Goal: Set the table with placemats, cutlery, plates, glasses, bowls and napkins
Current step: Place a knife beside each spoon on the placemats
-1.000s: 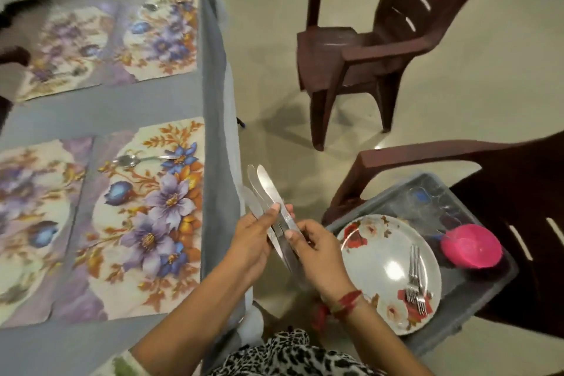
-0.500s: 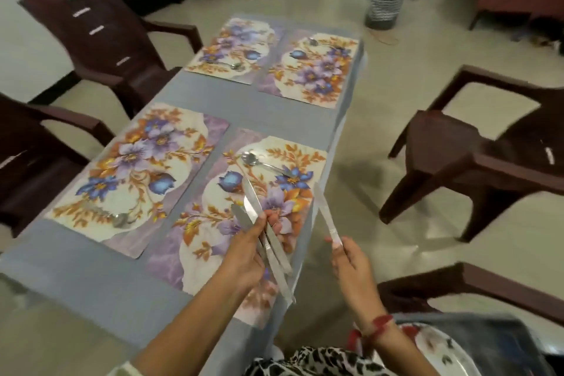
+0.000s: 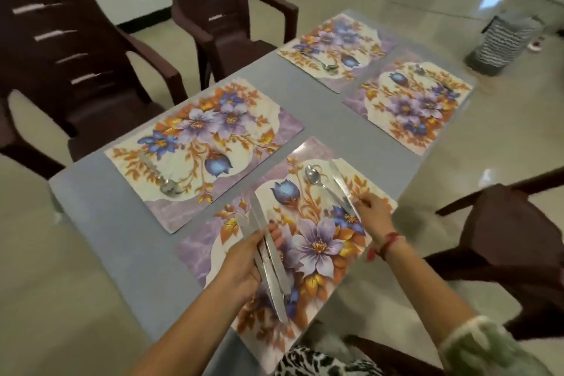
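Several floral placemats lie on the grey table [image 3: 128,232]. On the nearest placemat [image 3: 317,241] a spoon [image 3: 317,180] lies near the far edge. My right hand [image 3: 374,214] holds the handle of a single knife [image 3: 340,183], laid flat on the mat just right of the spoon. My left hand [image 3: 244,265] is closed around a bundle of knives [image 3: 270,265] above the mat's left part. The left placemat [image 3: 201,143] has a spoon [image 3: 161,177]. The two far placemats [image 3: 335,46] [image 3: 409,101] each carry a spoon too.
Dark brown plastic chairs stand along the left side [image 3: 61,49] [image 3: 225,6] and at the right [image 3: 512,241]. A striped basket [image 3: 503,43] sits on the glossy floor beyond the table's far right corner.
My view turned from the tray on the chair to the table. My right hand took one knife out of the bundle and brought it down onto the nearest placemat beside the spoon.
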Motion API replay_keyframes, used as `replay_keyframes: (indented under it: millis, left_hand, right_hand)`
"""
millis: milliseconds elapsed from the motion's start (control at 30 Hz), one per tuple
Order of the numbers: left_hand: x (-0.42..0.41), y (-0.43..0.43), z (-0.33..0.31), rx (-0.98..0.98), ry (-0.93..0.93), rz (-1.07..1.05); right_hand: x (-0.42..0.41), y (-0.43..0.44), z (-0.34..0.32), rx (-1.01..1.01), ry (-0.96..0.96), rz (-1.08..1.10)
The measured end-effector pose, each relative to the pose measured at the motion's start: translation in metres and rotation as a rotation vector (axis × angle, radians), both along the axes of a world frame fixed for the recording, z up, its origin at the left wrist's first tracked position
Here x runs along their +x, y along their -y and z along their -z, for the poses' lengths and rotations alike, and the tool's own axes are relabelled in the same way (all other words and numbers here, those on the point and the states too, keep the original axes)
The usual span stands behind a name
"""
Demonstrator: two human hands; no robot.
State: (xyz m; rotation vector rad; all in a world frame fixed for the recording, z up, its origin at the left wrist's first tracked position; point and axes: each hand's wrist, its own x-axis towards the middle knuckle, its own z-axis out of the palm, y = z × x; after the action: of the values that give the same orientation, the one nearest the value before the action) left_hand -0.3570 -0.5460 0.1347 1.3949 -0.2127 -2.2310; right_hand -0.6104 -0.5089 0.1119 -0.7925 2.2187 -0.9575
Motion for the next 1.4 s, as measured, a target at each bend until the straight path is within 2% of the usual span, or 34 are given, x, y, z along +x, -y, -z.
replay_keyframes:
  millis: [233, 433, 500, 567, 633, 700, 733, 800, 900, 1033, 1200, 1300, 1400]
  left_hand:
    - [-0.031, 0.012, 0.003, -0.01, 0.009, -0.207]
    - [-0.078, 0.029, 0.001, -0.079, 0.104, -0.309]
    - [-0.096, 0.034, -0.005, -0.103, 0.114, -0.334]
    - [-0.115, 0.039, -0.013, -0.114, 0.113, -0.353]
    - [-0.134, 0.042, -0.022, -0.133, 0.104, -0.358]
    - [-0.152, 0.046, -0.031, -0.174, 0.088, -0.364]
    - [-0.159, 0.047, -0.035, -0.191, 0.075, -0.362]
    - [-0.171, 0.049, -0.041, -0.215, 0.04, -0.355]
    - [-0.184, 0.052, -0.042, -0.24, 0.005, -0.313]
    - [-0.209, 0.059, -0.037, -0.238, -0.011, -0.296]
    - [-0.245, 0.072, -0.035, -0.216, -0.064, -0.26]
    - [-0.271, 0.088, -0.035, -0.215, -0.059, -0.285]
    - [-0.314, 0.109, -0.028, -0.203, -0.05, -0.313]
  right_hand:
    - [-0.049, 0.061, 0.022, 0.236, -0.156, -0.269]
    - [-0.065, 0.059, 0.021, 0.242, -0.289, -0.411]
    - [-0.069, 0.06, 0.02, 0.197, -0.278, -0.444]
    - [-0.073, 0.063, 0.007, 0.043, -0.153, -0.406]
    - [-0.068, 0.065, -0.015, -0.076, 0.12, -0.413]
    - [-0.06, 0.068, -0.034, -0.07, 0.403, -0.513]
    - [-0.056, 0.068, -0.039, -0.049, 0.459, -0.564]
    - [-0.051, 0.069, -0.047, -0.058, 0.44, -0.593]
    - [-0.056, 0.065, -0.053, -0.092, 0.452, -0.493]
    - [-0.083, 0.063, -0.062, -0.059, 0.453, -0.492]
    - [-0.178, 0.069, -0.063, -0.144, 0.684, -0.177]
    - [-0.26, 0.089, -0.053, -0.207, 0.517, 0.036]
    - [-0.351, 0.115, -0.042, -0.24, 0.347, 0.12]
